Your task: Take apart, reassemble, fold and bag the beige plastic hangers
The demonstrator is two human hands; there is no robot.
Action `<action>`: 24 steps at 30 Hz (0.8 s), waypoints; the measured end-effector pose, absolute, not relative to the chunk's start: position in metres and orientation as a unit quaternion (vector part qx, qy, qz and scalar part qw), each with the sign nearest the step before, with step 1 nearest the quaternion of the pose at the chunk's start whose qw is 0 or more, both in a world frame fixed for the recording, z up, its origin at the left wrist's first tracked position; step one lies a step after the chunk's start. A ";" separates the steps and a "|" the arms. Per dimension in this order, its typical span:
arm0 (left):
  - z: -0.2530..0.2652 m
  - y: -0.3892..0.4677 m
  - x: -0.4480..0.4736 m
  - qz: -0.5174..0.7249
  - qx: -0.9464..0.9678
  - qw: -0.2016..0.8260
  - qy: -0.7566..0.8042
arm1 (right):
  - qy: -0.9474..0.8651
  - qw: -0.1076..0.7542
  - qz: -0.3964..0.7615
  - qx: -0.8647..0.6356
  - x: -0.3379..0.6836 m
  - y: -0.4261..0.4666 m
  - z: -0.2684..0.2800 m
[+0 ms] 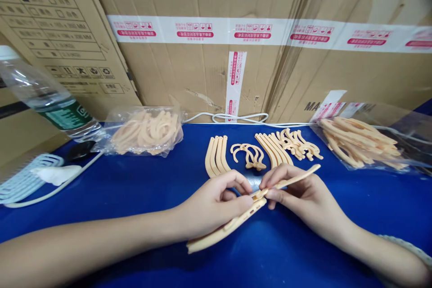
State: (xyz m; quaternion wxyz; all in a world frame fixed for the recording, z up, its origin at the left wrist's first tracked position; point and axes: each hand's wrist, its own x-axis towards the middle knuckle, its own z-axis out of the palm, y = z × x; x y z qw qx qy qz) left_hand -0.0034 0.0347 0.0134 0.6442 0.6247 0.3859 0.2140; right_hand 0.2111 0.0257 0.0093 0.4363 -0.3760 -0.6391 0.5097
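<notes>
My left hand is closed on a curved beige plastic strip with slots, which slants down to the left. Between the thumb and fingers of my right hand is a slimmer curved beige strip, its free end pointing up to the right. Both strips come close together between my fingertips; whether they are joined there I cannot tell. Just beyond my hands lie a row of flat curved strips, several small hooked pieces, a second row of curved strips and a pile of short wavy pieces.
Clear bags of beige parts lie on the blue table, one bag at left and another at right. A water bottle leans at far left, near a white cable. Cardboard boxes stand behind.
</notes>
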 end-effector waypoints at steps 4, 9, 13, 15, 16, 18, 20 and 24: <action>0.018 0.033 -0.003 0.185 0.696 0.597 0.353 | -0.759 0.420 0.388 -0.312 0.213 0.023 0.010; 0.028 0.036 -0.006 0.143 0.806 0.488 0.303 | -0.816 0.396 0.324 -0.270 0.214 0.020 0.011; 0.028 0.037 -0.007 0.125 0.859 0.411 0.279 | -0.829 0.395 0.296 -0.264 0.217 0.017 0.008; 0.026 0.038 -0.006 0.131 0.873 0.389 0.264 | -0.852 0.387 0.254 -0.244 0.218 0.016 0.008; 0.025 0.037 -0.006 0.136 0.876 0.384 0.257 | -0.865 0.380 0.231 -0.230 0.219 0.016 0.009; 0.023 0.037 -0.006 0.142 0.881 0.377 0.247 | -0.887 0.367 0.189 -0.206 0.219 0.015 0.013; 0.023 0.037 -0.005 0.146 0.887 0.366 0.240 | -0.901 0.358 0.154 -0.192 0.219 0.015 0.017; 0.022 0.037 -0.005 0.150 0.896 0.348 0.233 | -0.911 0.360 0.080 -0.182 0.217 0.014 0.020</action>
